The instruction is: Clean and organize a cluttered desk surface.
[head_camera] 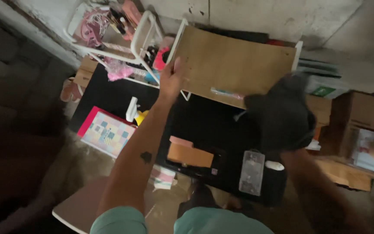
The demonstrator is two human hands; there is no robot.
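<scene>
Two hands work the wooden shelf [234,65]: our left hand [171,80] grips its left edge, our right hand [282,115] clutches a dark cloth [278,108] at its front edge; wiping looks unfinished.

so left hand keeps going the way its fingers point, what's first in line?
The left hand already touches the tan shelf board at its left edge. Fingers point up-frame; next likely the white rack frame, then the wall. Depth unclear.

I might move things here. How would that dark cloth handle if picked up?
The dark cloth bunches and drapes over the right hand, so it is probably floppy. It likely weighs little and won't roll, though loose folds could drag over the tan shelf board.
</scene>
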